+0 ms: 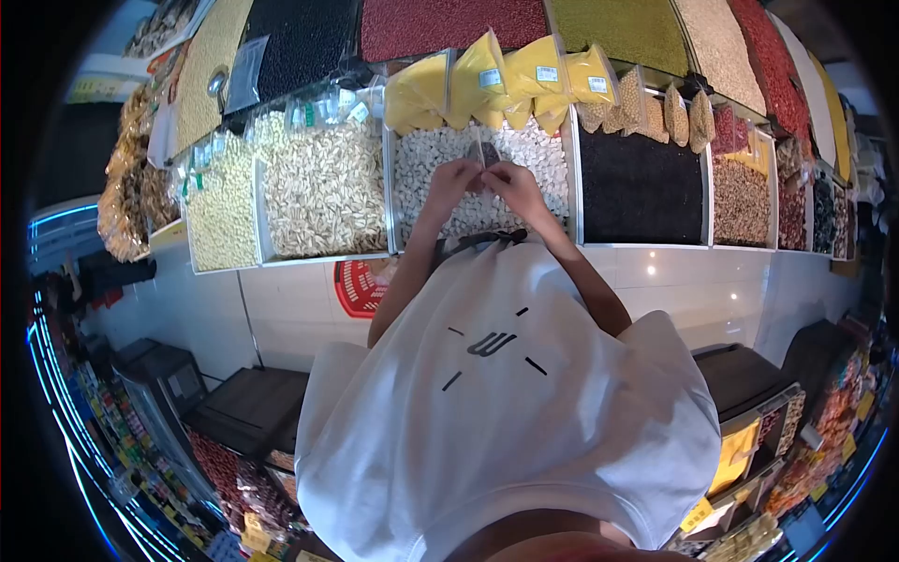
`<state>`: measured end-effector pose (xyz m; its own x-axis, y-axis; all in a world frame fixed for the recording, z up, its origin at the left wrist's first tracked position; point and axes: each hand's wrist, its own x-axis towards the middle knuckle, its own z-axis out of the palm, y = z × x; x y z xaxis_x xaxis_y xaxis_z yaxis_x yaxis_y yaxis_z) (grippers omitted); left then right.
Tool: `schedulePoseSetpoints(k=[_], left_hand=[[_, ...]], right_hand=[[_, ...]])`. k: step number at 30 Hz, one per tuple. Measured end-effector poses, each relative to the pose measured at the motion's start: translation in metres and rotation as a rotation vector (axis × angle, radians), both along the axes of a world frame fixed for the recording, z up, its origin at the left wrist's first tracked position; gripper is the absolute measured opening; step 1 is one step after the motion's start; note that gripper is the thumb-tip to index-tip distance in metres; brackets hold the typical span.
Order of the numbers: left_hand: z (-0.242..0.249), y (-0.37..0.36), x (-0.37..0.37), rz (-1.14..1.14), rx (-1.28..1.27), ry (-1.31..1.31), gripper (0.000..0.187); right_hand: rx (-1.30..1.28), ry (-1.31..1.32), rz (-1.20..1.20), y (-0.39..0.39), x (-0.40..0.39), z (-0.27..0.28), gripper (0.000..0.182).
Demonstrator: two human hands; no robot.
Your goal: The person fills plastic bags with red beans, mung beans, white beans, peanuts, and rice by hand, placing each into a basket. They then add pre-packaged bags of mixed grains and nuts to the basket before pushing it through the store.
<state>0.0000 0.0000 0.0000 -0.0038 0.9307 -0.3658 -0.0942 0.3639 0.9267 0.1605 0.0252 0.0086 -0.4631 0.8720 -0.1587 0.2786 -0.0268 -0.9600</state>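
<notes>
My left hand and my right hand meet over a bin of white chunky pieces. Between their pinched fingertips is a small clear plastic bag with something dark reddish inside; what exactly it holds is too small to tell. Both hands are closed on the bag's edge. Just beyond them, bags of yellow grain or meal with white labels lean in a row along the back of the bin.
A bin of pale flat slices lies to the left, and one of black grains to the right. Red beans and green beans fill bins behind. A red basket is on the floor below the counter.
</notes>
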Motion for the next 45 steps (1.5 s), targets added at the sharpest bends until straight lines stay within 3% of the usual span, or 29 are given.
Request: schedulePoseSetpoints(k=[6, 9, 11, 14, 19, 23, 28, 30, 31, 33, 35, 36, 37, 39, 40, 42, 43, 45], left_hand=[[0.001, 0.002, -0.003, 0.011, 0.017, -0.168, 0.019], [0.004, 0.004, -0.003, -0.015, 0.044, -0.103, 0.018], [0.007, 0.007, -0.001, -0.06, 0.073, 0.059, 0.016], [0.007, 0.007, 0.0, -0.059, 0.095, 0.103, 0.015], [0.002, 0.005, 0.004, -0.023, 0.094, 0.009, 0.016], [0.021, 0.01, 0.008, -0.034, 0.029, 0.067, 0.019], [0.011, 0.015, 0.002, -0.126, 0.102, 0.14, 0.021], [0.007, 0.016, 0.001, -0.135, 0.135, 0.112, 0.021], [0.005, 0.015, 0.0, -0.115, 0.162, 0.051, 0.02], [0.004, 0.011, -0.011, -0.094, 0.182, -0.008, 0.02], [0.006, 0.01, -0.031, 0.201, 0.165, -0.243, 0.017], [0.014, 0.008, -0.03, 0.131, 0.196, -0.119, 0.018], [0.021, 0.006, -0.028, 0.128, 0.193, -0.118, 0.018], [0.035, 0.005, -0.023, -0.037, 0.2, 0.423, 0.02], [0.037, 0.009, -0.022, -0.036, 0.2, 0.422, 0.02], [0.037, 0.014, -0.019, -0.091, 0.269, 0.774, 0.018], [0.039, 0.014, -0.017, -0.093, 0.267, 0.773, 0.018], [0.044, 0.016, -0.013, -0.114, 0.334, 0.838, 0.016]], right_hand=[[-0.141, 0.165, -0.039, 0.004, -0.003, -0.001, 0.017], [-0.143, 0.175, -0.033, 0.006, -0.003, 0.001, 0.019], [-0.093, 0.057, -0.027, 0.006, -0.002, 0.01, 0.018], [0.046, -0.059, 0.014, 0.009, 0.0, 0.012, 0.019], [0.105, -0.197, 0.067, 0.013, -0.004, 0.006, 0.02], [0.058, -0.047, 0.083, 0.017, -0.01, -0.009, 0.02], [-0.058, 0.14, 0.059, 0.015, -0.01, -0.005, 0.022], [-0.289, 0.301, -0.063, 0.012, -0.012, 0.0, 0.02], [-0.289, 0.302, -0.063, 0.014, -0.011, 0.001, 0.02], [-0.479, 0.402, -0.335, 0.015, -0.009, 0.003, 0.02], [-0.462, 0.577, -0.316, 0.033, 0.021, -0.016, 0.016], [-0.376, 0.398, -0.302, 0.03, 0.025, -0.011, 0.016], [-0.378, 0.4, -0.305, 0.026, 0.029, -0.014, 0.016], [-0.025, 0.082, -0.204, 0.02, 0.039, -0.018, 0.019], [-0.024, 0.081, -0.204, 0.02, 0.043, -0.017, 0.019], [0.087, -0.082, -0.155, 0.018, 0.052, -0.009, 0.019], [0.085, -0.083, -0.156, 0.017, 0.051, 0.003, 0.019], [0.261, -0.397, -0.118, 0.019, 0.043, 0.034, 0.023]])
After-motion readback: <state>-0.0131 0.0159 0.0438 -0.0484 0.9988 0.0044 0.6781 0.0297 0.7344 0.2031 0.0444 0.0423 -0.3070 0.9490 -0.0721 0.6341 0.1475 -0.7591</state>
